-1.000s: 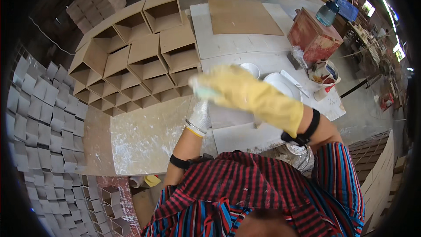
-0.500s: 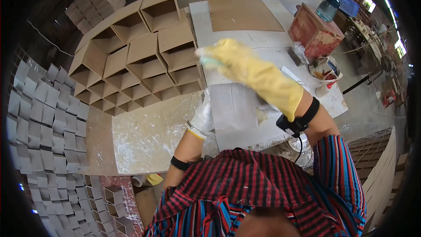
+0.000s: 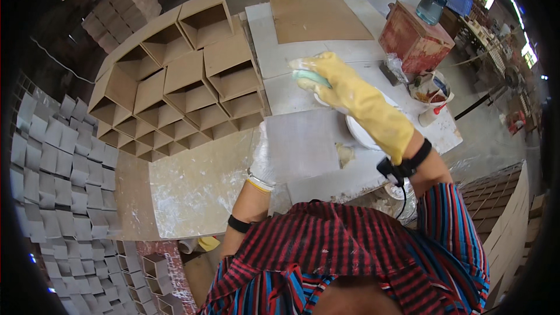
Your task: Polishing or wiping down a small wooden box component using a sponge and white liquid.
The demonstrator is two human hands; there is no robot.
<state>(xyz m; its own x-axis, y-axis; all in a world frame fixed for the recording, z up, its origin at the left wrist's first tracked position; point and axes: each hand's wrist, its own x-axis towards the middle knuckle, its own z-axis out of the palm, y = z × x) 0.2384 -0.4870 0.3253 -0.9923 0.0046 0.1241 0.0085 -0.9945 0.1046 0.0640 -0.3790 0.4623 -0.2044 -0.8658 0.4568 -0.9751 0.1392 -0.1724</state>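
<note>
My left hand [image 3: 262,154], in a whitish glove, grips the left edge of a flat square grey panel [image 3: 300,147] on the worktable; some of its fingers are hidden at that edge. Whether the panel is one side of a box I cannot tell. Above the panel's far right corner, my right hand [image 3: 335,79] wears a long yellow rubber glove and pinches a pale green sponge [image 3: 312,77]. Partly covered by that forearm is a white basin [image 3: 357,130]. A small yellowish lump [image 3: 345,155] lies between panel and basin.
Bare brown boxes [image 3: 189,79] are stacked at the left of the table. Many grey boxes [image 3: 61,169] fill the far left. A brown board [image 3: 318,18] lies at the back. Rightward stand a red-stained box [image 3: 411,38] with a blue jug [image 3: 431,7], a bucket [image 3: 430,88] and a white bottle [image 3: 430,116].
My right hand with the sponge has moved rightward, away from the brown boxes. The panel under my left hand has shifted slightly left, and more of the basin shows.
</note>
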